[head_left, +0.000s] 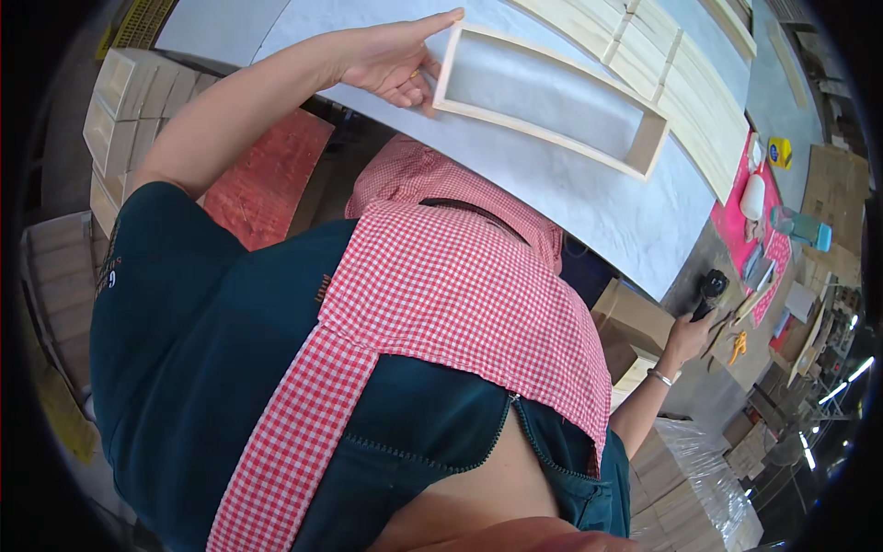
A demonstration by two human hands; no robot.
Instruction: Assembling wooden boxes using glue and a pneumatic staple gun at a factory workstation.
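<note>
A long, narrow rectangular frame (pixel 552 129) of pale wood lies at the upper middle, over a white tabletop (pixel 625 230). My left hand (pixel 395 69) grips its left end, thumb stretched toward the corner and fingers curled at the side. To the far right, my right hand (pixel 688 337) is wrapped round a dark handheld tool (pixel 709 291) with a rounded black head; its exact kind is unclear. That hand is beyond the table's right end, well apart from the frame.
Pale wooden strips (pixel 685 83) lie in rows behind the frame. On the right surface are a teal-lidded container (pixel 802 228), a white bottle (pixel 752 197), a yellow box (pixel 780 152) and orange-handled cutters (pixel 739 347). Wooden boxes (pixel 124 120) are stacked at the left by a red board (pixel 267 175).
</note>
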